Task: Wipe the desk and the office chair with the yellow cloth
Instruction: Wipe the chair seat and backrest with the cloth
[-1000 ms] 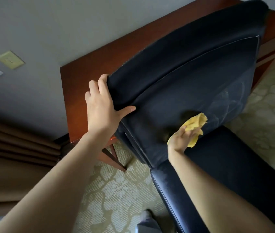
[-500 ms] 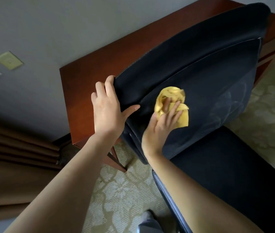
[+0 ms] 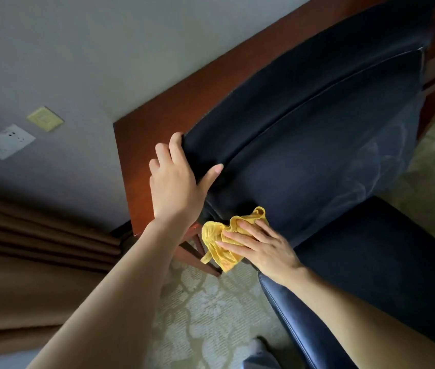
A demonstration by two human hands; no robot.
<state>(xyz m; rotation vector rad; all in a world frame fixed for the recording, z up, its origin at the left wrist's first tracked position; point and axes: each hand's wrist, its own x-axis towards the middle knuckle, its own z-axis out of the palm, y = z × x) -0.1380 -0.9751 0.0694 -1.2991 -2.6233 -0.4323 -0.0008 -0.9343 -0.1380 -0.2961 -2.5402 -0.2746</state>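
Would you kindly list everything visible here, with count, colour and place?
office chair: one, dark navy, before the desk
desk: one, reddish-brown, against the wall
yellow cloth: one, yellow, at the chair back's lower corner
curtain: one, brown, far left
carpet: one, cream patterned, floor
switch plate: one, pale yellow, wall
socket: one, white, beside the switch plate
left hand: one, grips the chair back's side edge
right hand: one, presses the yellow cloth onto the chair

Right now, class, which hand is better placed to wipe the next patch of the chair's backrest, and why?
The right hand: its fingers press the yellow cloth against the lower corner of the backrest. The left hand grips the backrest's side edge and holds no cloth.
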